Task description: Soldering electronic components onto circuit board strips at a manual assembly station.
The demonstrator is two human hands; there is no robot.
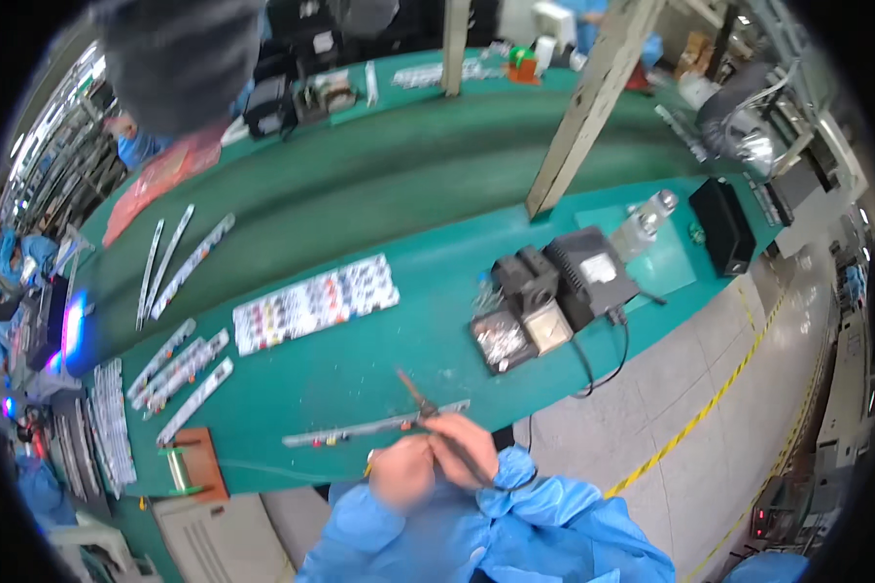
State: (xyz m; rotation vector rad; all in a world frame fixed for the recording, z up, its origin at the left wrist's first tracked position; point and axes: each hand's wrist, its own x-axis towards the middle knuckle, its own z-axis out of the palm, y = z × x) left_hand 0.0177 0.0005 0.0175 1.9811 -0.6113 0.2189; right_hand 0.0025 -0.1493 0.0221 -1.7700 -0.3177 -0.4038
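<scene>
A soldering iron (420,398) is gripped in my right hand (465,447), its tip pointing away from me over the green bench mat. Its dark cable trails back past my right wrist. My left hand (403,471) is closed and slightly blurred, right beside the right hand. A small yellow bit shows at its left edge; what the fingers hold is hidden. Just beyond both hands lies a narrow circuit board strip (340,434) with small coloured parts, running left to right along the near bench edge.
More board strips (316,301) lie in a block mid-bench, others (180,369) at left. A solder spool (178,469) sits on a wooden holder. Right of centre stand an iron holder (525,277), scrap tray (502,340), sponge tray (548,326) and soldering station (593,272). A post (593,112) rises behind.
</scene>
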